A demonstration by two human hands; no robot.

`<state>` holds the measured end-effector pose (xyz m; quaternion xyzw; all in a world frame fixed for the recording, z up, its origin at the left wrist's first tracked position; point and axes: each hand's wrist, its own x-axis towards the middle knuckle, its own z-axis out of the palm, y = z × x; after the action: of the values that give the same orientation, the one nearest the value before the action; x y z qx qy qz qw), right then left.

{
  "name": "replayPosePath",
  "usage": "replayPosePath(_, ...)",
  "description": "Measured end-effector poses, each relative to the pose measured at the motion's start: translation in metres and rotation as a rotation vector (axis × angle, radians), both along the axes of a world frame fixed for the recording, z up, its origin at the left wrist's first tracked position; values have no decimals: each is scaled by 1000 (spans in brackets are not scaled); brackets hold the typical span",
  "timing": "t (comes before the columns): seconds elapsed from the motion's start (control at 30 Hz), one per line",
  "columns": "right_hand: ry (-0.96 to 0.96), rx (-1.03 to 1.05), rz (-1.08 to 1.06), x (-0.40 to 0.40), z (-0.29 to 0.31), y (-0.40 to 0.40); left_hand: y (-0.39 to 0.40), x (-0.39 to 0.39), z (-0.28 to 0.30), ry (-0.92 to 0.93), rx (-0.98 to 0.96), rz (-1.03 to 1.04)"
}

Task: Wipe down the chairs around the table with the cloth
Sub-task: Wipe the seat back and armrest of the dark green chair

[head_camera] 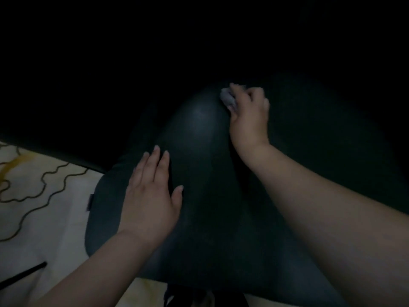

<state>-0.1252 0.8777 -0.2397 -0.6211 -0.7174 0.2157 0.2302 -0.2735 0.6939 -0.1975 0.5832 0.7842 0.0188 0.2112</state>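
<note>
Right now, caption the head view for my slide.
Right hand presses the cloth on the dark chair; left hand rests flat.

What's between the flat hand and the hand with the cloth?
Only bare dark chair surface, seen in the head view. The left hand rests flat on it; the right hand grips the cloth farther up.

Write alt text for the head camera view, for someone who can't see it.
In dim light, the right hand grips a cloth against a dark chair, while the left hand rests flat on it. Pale patterned floor shows at left.
</note>
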Motion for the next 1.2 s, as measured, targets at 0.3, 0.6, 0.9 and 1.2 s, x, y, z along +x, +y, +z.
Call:
replayPosePath(0.3,-60,-148,664,15,18,-95,-19,-8,8,-3,-54,58)
replayPosePath(0.6,-206,-337,245,106,89,-95,-8,-1,83,-70,-101,-37)
replayPosePath(0.9,96,-264,63,93,223,-117,-18,0,193,114,-176,-260)
replayPosePath(1.2,141,-339,-32,64,312,-146,-33,-28,280,165,-122,-344)
